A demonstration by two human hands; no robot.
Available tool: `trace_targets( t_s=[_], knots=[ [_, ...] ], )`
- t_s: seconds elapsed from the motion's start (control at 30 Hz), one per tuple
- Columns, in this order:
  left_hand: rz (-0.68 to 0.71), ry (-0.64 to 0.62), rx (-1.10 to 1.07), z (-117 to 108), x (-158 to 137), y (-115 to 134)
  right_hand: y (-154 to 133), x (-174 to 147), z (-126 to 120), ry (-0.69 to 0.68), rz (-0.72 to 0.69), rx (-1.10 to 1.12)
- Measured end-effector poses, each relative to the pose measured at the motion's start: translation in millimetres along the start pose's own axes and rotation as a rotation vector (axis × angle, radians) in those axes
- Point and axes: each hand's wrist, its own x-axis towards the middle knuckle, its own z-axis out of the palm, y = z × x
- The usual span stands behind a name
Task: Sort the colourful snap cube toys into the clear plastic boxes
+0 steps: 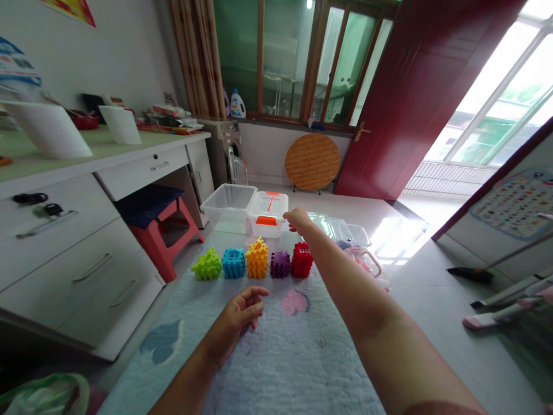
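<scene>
Lidded clear box point(268, 229) w/ orange clasps is set toward far end of blue quilted cloth point(294, 360), right next to open clear tub point(227, 202) on its L. R-hand grip point(297, 220) is stretched out to box's R edge, fingers bent; whether edge is grasped or merely touched can't be told. L-hand grip point(243, 309) is held low over near part of cloth, fingers loosely curled, released, nothing grasped.

Btwn L-hand grip & box, 5 toy pcs are lined up across cloth, L to R: green block point(208, 266), blue block point(234, 264), yellow block point(257, 259), purple block point(280, 264), red block point(301, 260). Red one is placed closest to R forearm. Pink heart print point(294, 302) is seen on cloth, R of L-hand grip.

Past R forearm, clear containers point(356, 233) are grouped, partly hidden. Far L, white cylinders point(121, 125) are stood on tabletop point(161, 138); stool point(149, 204) w/ dark blue seat is tucked partly underneath. Round wooden board point(312, 161) is propped below window.
</scene>
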Motion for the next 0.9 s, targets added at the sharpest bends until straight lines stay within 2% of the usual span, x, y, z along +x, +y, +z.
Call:
trace_targets(
  t_s=[0.1,0.2,0.37,0.5,0.77,0.9],
  knots=[
    [-0.001,-0.006,-0.004,1,-1,1,-7,2,5,0.03,-0.1,0.019],
    [-0.003,0.001,-0.008,2,-1,2,-18,4,17,-0.019,-0.136,0.099],
    [0.014,-0.001,-0.019,-2,2,-2,-34,3,37,-0.161,-0.068,0.309],
    [0.033,-0.008,-0.034,-7,6,-9,-38,3,43,-0.238,-0.004,0.45],
    [0.043,-0.013,-0.044,-5,5,-7,-39,10,43,-0.24,0.062,0.615],
    [0.03,-0.019,-0.051,-4,3,-4,-41,8,35,-0.246,0.056,0.65]
  ],
)
